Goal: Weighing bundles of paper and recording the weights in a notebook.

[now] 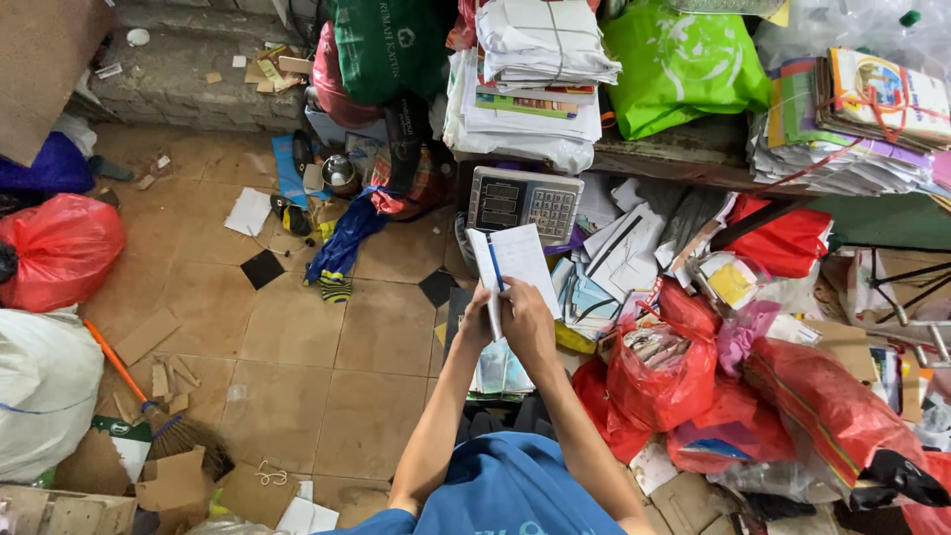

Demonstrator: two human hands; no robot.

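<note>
I hold a small white notebook (515, 263) up in front of me, above the tiled floor. My left hand (477, 319) grips its lower left edge. My right hand (527, 317) holds the lower right part, and a blue pen (494, 264) lies along the notebook's spine fold; which hand pins it I cannot tell. Just beyond the notebook stands a grey digital scale with a keypad (525, 200). I wear a blue shirt.
Bundles of tied paper (540, 45) and a green bag (684, 64) sit on a shelf behind. Red plastic bags (662, 372) full of paper crowd the right. A red bag (59, 248), white sack (40, 386), broom (149, 396) and cardboard scraps lie left.
</note>
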